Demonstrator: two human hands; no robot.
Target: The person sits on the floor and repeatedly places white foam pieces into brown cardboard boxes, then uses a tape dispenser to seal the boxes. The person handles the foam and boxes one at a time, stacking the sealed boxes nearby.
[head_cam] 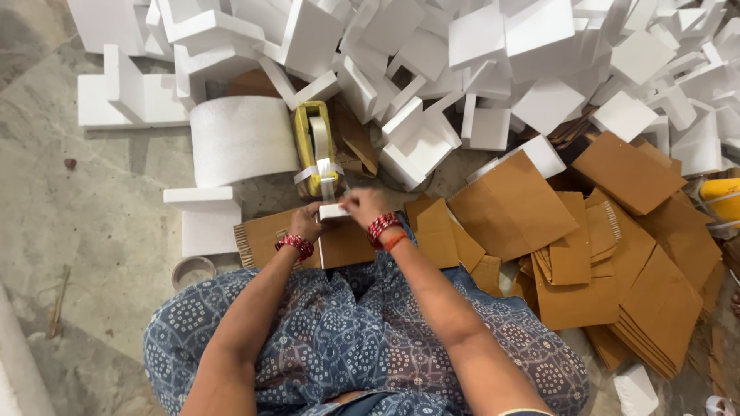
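My left hand (pixel 306 223) and my right hand (pixel 362 205) meet on a small white foam block (pixel 333 211) held just above a brown cardboard sheet (pixel 266 231) on the floor. A strip of clear tape (pixel 327 181) runs from the block up to a yellow tape dispenser (pixel 314 142) standing just beyond my hands. Both wrists wear red bangles. My lap in blue patterned cloth (pixel 347 347) fills the lower middle.
A large heap of white foam pieces (pixel 493 54) covers the far side. A roll of white foam sheet (pixel 241 139) lies left of the dispenser. Stacks of brown cardboard pieces (pixel 601 254) spread to the right. An empty tape ring (pixel 191 270) lies at the left.
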